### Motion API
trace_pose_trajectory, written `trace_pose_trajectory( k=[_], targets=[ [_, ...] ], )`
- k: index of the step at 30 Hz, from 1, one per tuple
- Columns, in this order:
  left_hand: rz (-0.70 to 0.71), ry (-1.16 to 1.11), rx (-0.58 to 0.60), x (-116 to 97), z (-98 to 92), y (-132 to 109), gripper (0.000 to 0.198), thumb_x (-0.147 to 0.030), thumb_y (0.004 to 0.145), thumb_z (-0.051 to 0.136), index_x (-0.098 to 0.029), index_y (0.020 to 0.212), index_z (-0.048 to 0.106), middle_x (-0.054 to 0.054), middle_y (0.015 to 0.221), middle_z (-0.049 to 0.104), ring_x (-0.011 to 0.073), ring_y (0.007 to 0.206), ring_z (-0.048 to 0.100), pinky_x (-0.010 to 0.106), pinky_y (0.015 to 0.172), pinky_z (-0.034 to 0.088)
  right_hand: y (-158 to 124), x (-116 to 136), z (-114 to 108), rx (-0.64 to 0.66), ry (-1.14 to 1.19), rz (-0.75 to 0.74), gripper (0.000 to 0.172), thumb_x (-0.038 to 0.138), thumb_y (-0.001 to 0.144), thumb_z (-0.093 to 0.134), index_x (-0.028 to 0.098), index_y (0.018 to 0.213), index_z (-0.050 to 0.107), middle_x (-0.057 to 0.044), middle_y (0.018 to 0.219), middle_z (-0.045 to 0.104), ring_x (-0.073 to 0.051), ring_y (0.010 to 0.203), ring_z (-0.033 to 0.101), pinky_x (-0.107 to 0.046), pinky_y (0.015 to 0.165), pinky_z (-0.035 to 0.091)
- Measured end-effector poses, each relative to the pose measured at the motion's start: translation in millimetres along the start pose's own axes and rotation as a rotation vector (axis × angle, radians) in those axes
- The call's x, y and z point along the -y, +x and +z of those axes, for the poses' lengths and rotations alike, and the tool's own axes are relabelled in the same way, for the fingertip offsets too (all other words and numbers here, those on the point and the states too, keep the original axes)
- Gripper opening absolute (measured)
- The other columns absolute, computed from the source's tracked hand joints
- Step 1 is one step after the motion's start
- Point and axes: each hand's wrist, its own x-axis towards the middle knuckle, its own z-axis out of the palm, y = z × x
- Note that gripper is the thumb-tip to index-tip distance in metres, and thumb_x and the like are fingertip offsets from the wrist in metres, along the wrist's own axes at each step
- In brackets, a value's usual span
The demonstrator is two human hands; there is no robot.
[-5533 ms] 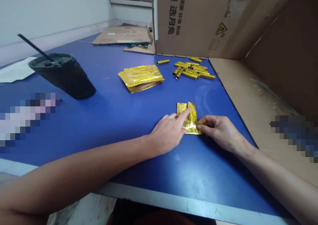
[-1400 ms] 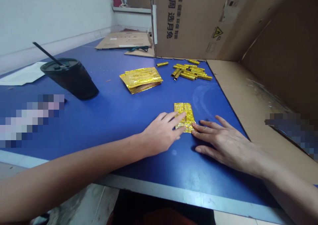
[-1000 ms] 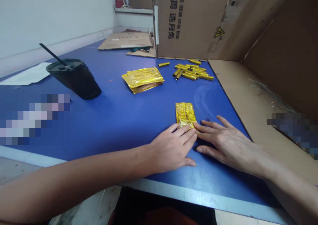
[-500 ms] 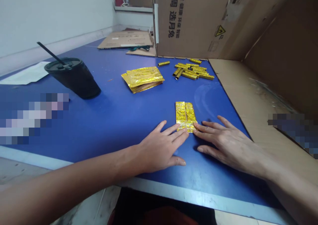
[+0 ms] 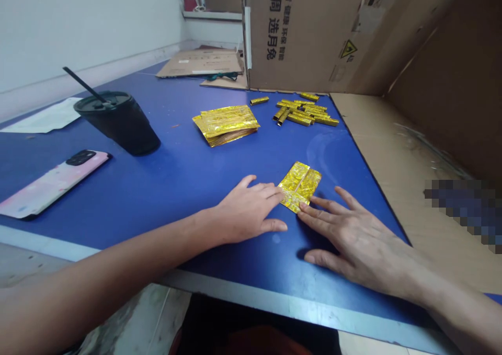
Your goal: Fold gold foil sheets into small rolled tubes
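A folded sheet of shiny gold paper [image 5: 301, 181] lies flat and turned at an angle on the blue table, its two side flaps meeting along a seam and a band folded across its near end. My left hand [image 5: 251, 211] touches its left corner with outstretched fingertips, thumb apart. On the near right edge rest the fingertips of my right hand [image 5: 343, 229], whose fingers are spread. Farther back is a stack of gold paper sheets [image 5: 227, 122]. To the right of that stack, several rolled gold paper tubes [image 5: 304, 112] lie in a loose pile.
A black lidded cup [image 5: 121, 122] with a straw stands on the left. In front of it lies a phone [image 5: 50, 182] in a pink-white case. A large cardboard box [image 5: 306, 41] rises at the back, with cardboard [image 5: 376, 135] along the right. Flat cardboard [image 5: 200, 62] lies at the far end.
The folded gold paper has turned clockwise on the table. My left hand has drawn back slightly to its left corner, and my right hand has shifted a little nearer.
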Motion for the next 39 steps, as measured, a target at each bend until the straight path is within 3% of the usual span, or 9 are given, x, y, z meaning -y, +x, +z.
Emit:
trace_pose_trajectory(
  k=[6, 11, 14, 18, 21, 27, 31, 34, 39],
  targets=[
    [-0.011, 0.086, -0.047, -5.7, 1.8, 2.5, 0.058, -0.058, 0.083, 0.033, -0.016, 0.121, 0.044, 0.01, 0.123, 0.051, 0.0295, 0.121, 0.037, 0.056, 0.1, 0.013, 0.9, 14.1, 0.3, 0.022, 0.031, -0.014, 0.07, 0.059, 0.081, 0.034, 0.009, 0.129, 0.041, -0.017, 0.128, 0.048, -0.03, 0.122, 0.037, -0.058, 0.102, 0.011],
    [-0.028, 0.113, -0.072, -10.1, 7.5, 4.7, 0.047, -0.044, 0.09, 0.031, -0.011, 0.12, 0.045, 0.011, 0.125, 0.049, 0.0257, 0.122, 0.036, 0.047, 0.102, 0.017, 0.4, 18.6, -2.9, 0.093, 0.115, -0.053, 0.068, 0.059, 0.082, 0.033, 0.012, 0.131, 0.039, -0.015, 0.134, 0.04, -0.026, 0.125, 0.032, -0.051, 0.106, 0.006],
    [-0.027, 0.105, -0.066, -8.6, 8.8, 9.5, 0.038, -0.034, 0.091, 0.03, -0.012, 0.115, 0.049, 0.01, 0.123, 0.051, 0.022, 0.118, 0.041, 0.042, 0.101, 0.021, 0.7, 20.4, -4.7, 0.12, 0.155, -0.068, 0.066, 0.059, 0.081, 0.035, 0.014, 0.129, 0.042, -0.014, 0.134, 0.041, -0.025, 0.126, 0.03, -0.049, 0.106, 0.009],
    [-0.021, 0.122, -0.089, -8.4, 8.2, 14.2, 0.034, -0.034, 0.09, 0.035, -0.012, 0.107, 0.054, 0.01, 0.117, 0.055, 0.0219, 0.112, 0.046, 0.04, 0.098, 0.026, 0.5, 20.9, -5.2, 0.115, 0.169, -0.086, 0.065, 0.059, 0.079, 0.039, 0.015, 0.127, 0.044, -0.016, 0.135, 0.038, -0.026, 0.127, 0.029, -0.049, 0.105, 0.013],
    [-0.009, 0.142, -0.106, -9.7, 7.0, 15.1, 0.032, -0.033, 0.089, 0.037, -0.011, 0.103, 0.056, 0.01, 0.114, 0.056, 0.0233, 0.11, 0.046, 0.039, 0.092, 0.03, 0.4, 18.6, -6.2, 0.086, 0.184, -0.091, 0.059, 0.055, 0.08, 0.041, 0.016, 0.124, 0.047, -0.015, 0.134, 0.041, -0.026, 0.125, 0.033, -0.048, 0.104, 0.016],
    [-0.004, 0.159, -0.118, -10.6, 9.0, 13.7, 0.03, -0.029, 0.088, 0.037, -0.012, 0.105, 0.054, 0.01, 0.116, 0.055, 0.0227, 0.107, 0.048, 0.037, 0.087, 0.032, 7.0, 7.1, -2.7, -0.057, 0.271, -0.052, 0.037, 0.039, 0.087, 0.04, 0.021, 0.116, 0.054, -0.007, 0.117, 0.059, -0.02, 0.108, 0.053, -0.045, 0.103, 0.026],
    [0.005, 0.159, -0.128, -10.9, 11.0, 13.7, 0.026, -0.026, 0.088, 0.037, -0.012, 0.103, 0.054, 0.009, 0.118, 0.054, 0.0217, 0.11, 0.046, 0.037, 0.089, 0.03, 17.2, -2.1, 8.8, -0.197, 0.152, -0.006, 0.036, 0.028, 0.087, 0.039, 0.02, 0.121, 0.05, -0.008, 0.129, 0.048, -0.023, 0.123, 0.037, -0.053, 0.102, 0.021],
    [0.003, 0.14, -0.117, -11.8, 10.4, 14.5, 0.026, -0.025, 0.088, 0.038, -0.012, 0.104, 0.053, 0.009, 0.118, 0.054, 0.0213, 0.11, 0.046, 0.037, 0.089, 0.03, 23.8, -8.1, 17.0, -0.194, 0.08, 0.04, 0.04, 0.026, 0.087, 0.037, 0.016, 0.126, 0.044, -0.008, 0.134, 0.042, -0.025, 0.128, 0.026, -0.054, 0.102, 0.02],
    [0.006, 0.132, -0.108, -12.3, 10.2, 14.6, 0.027, -0.026, 0.088, 0.037, -0.012, 0.107, 0.051, 0.009, 0.119, 0.054, 0.0211, 0.112, 0.045, 0.037, 0.088, 0.029, 29.4, -15.5, 25.5, -0.159, 0.1, 0.119, 0.045, 0.033, 0.089, 0.034, 0.015, 0.131, 0.038, -0.008, 0.137, 0.037, -0.024, 0.13, 0.022, -0.052, 0.102, 0.021]
  ],
)
